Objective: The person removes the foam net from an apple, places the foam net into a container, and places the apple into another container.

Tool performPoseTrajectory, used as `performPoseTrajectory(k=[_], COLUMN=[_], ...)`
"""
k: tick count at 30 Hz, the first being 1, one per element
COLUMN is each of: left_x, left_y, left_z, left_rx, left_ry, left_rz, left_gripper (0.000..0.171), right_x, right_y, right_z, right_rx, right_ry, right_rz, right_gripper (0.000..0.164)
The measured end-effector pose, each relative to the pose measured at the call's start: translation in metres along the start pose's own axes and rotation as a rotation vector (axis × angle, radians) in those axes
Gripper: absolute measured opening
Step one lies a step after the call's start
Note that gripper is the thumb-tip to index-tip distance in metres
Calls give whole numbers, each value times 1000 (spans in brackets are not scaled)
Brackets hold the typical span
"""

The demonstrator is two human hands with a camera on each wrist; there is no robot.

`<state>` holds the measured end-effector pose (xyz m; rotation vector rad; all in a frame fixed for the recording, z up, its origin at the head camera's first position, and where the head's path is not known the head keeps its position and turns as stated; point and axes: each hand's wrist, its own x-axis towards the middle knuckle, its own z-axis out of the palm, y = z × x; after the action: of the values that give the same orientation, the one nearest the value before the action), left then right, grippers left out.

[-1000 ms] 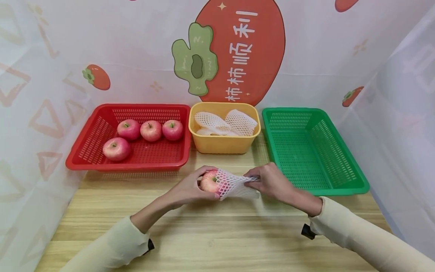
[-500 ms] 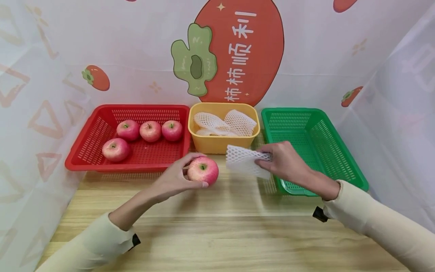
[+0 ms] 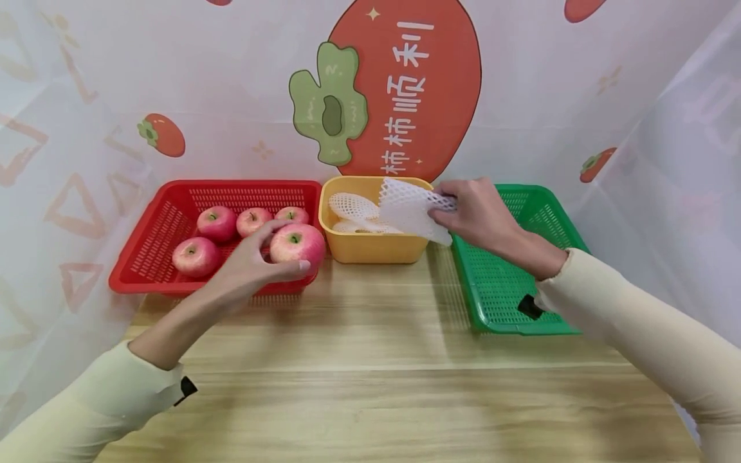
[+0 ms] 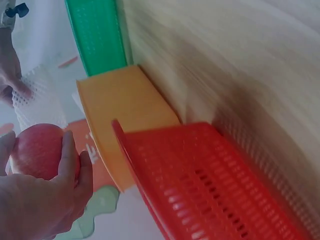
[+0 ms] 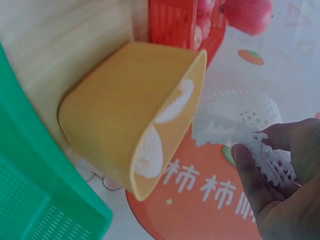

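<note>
My left hand point(image 3: 246, 265) grips a red apple point(image 3: 298, 247), stem up, above the front right corner of the red basket point(image 3: 139, 257). In the left wrist view, fingers and thumb wrap the sides of that apple point(image 4: 40, 152). A white foam net sleeve point(image 3: 408, 209) is pinched at one end by my right hand point(image 3: 480, 215), above the right part of the yellow bin point(image 3: 376, 249). Its other end hangs free, and the right wrist view shows the sleeve point(image 5: 235, 117) outside the bin's mouth. More foam nets point(image 3: 353, 209) lie inside the bin.
Several apples point(image 3: 197, 256) sit in the red basket, one partly hidden behind the held apple. A green basket point(image 3: 503, 308) stands on the right, below my right forearm. The wooden table point(image 3: 370, 399) extends in front, and a printed cloth point(image 3: 231, 83) hangs behind the containers.
The foam net has come off the apple. My left hand has carried the apple left and back to the red basket; my right hand has raised the net back over the yellow bin.
</note>
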<state>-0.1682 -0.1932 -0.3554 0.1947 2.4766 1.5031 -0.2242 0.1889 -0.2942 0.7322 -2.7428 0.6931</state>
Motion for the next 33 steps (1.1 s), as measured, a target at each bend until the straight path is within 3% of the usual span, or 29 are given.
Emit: performPoseTrajectory(k=[8, 14, 16, 21, 27, 33], left_x=[10, 21, 24, 32, 41, 47], left_y=[-13, -29, -35, -46, -58, -71], left_z=[-29, -42, -46, -54, -60, -64], left_rx=[-28, -137, -133, -46, -24, 106], left_ry=[65, 73, 78, 83, 93, 123], left_rz=[-59, -104, -117, -155, -181, -156], left_gripper=[93, 96, 100, 110, 112, 111], right_x=[40, 65, 72, 84, 90, 92], right_y=[-1, 0, 0, 2, 3, -2], right_z=[10, 29, 37, 58, 83, 100], right_rx=[-98, -118, -121, -191, -298, -341], right_ry=[29, 13, 4, 9, 4, -105], right_rz=[29, 87, 100, 105, 70, 43], right_gripper=[26, 37, 37, 38, 35, 40])
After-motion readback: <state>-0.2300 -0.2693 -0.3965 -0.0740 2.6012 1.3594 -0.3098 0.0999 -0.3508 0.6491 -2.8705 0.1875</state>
